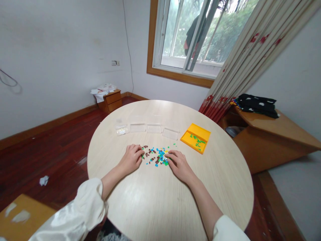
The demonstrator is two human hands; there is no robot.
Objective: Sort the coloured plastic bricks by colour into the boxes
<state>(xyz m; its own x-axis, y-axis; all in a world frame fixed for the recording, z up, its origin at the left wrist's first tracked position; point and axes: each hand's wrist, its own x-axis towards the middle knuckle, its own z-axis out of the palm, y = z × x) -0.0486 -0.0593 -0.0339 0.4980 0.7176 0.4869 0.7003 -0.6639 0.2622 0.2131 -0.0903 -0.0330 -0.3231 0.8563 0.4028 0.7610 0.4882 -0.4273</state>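
A scatter of small brown, blue, green and yellow pieces (154,155) lies on the round pale wood table (170,201). My left hand (131,157) rests at the left edge of the scatter with its fingers curled together. My right hand (179,164) sits at the right edge, its fingertips pinched on a small light piece. An orange tray (196,137) holding a few green pieces stands to the right of the scatter. Several clear plastic boxes (154,128) stand in a row behind it, the leftmost box (122,130) with pale bits inside.
A low wooden stand (111,99) with papers sits by the far wall. A wooden bench (273,132) with dark cloth stands at the right, beside a curtain (250,57) and a window. A cardboard box (22,216) is at lower left.
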